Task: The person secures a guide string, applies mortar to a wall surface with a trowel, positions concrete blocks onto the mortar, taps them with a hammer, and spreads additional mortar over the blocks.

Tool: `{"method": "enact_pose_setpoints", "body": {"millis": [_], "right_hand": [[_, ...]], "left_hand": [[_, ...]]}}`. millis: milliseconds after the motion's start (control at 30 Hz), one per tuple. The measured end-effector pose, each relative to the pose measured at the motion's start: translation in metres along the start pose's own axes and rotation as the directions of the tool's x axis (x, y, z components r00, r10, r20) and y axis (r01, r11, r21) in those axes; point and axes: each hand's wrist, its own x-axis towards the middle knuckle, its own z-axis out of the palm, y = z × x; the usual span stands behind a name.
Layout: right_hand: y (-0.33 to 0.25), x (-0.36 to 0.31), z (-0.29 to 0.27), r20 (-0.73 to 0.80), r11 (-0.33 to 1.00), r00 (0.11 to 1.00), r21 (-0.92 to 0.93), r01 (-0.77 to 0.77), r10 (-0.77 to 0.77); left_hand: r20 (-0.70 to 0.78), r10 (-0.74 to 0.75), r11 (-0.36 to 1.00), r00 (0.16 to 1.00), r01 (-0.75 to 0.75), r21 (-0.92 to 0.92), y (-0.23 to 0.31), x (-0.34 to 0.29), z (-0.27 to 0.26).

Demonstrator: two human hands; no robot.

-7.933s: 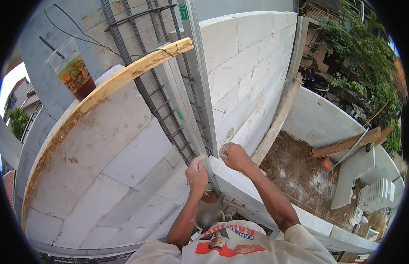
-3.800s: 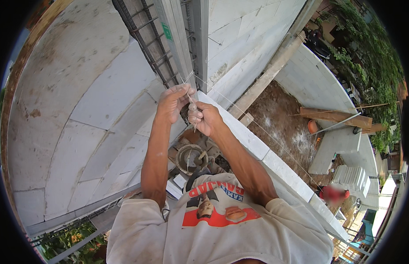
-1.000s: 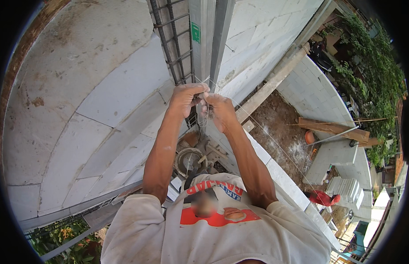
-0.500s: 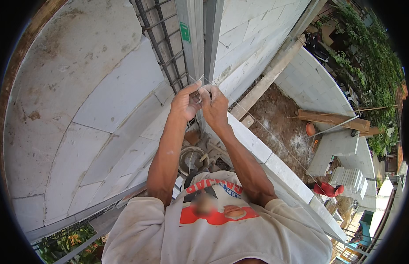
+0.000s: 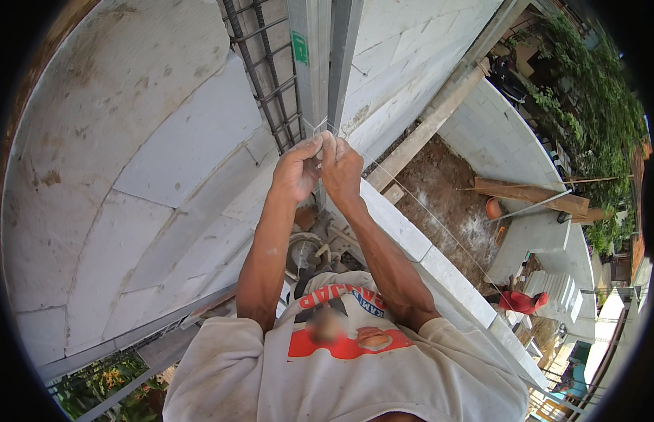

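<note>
A thin white string is looped round the upright metal channel and stretches away to the lower right over the block wall. Just below the loop, the fingertips of my left hand and my right hand meet, both pinched closed on the string. The exact grip is partly hidden behind the fingers. Dusty white residue marks both hands. Beside the channel, on its left, stands a cage of steel reinforcing bars.
A pale block wall rises close on my left; a lower block wall runs along my right. Below my hands sits a round bucket. A wooden plank lies to the right. Farther right, a person in red bends near stacked blocks.
Both hands have dropped slightly, and their fingertips have drawn together. More of the string at the channel now shows above them.
</note>
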Motion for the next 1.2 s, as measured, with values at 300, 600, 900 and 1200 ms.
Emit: {"method": "enact_pose_setpoints", "body": {"millis": [300,600,900,1200], "right_hand": [[-0.006,-0.007,-0.01,0.035,0.969,0.993,0.219,-0.117,0.112],[-0.003,0.004,-0.016,-0.014,0.973,0.973,0.025,0.23,-0.23],[-0.003,0.008,-0.003,-0.008,0.963,0.967,-0.089,0.254,-0.256],[-0.001,0.021,0.023,-0.107,0.978,0.981,-0.149,0.143,-0.16]], "left_hand": [[-0.096,0.033,0.998,0.995,-0.027,0.064,0.006,0.023,-0.007],[-0.204,0.081,0.996,0.976,-0.085,-0.015,0.001,0.028,0.006],[-0.164,0.088,0.995,0.982,-0.079,0.058,0.002,0.022,0.006],[-0.337,0.18,0.984,0.924,-0.166,0.071,-0.007,-0.011,-0.028]]}}
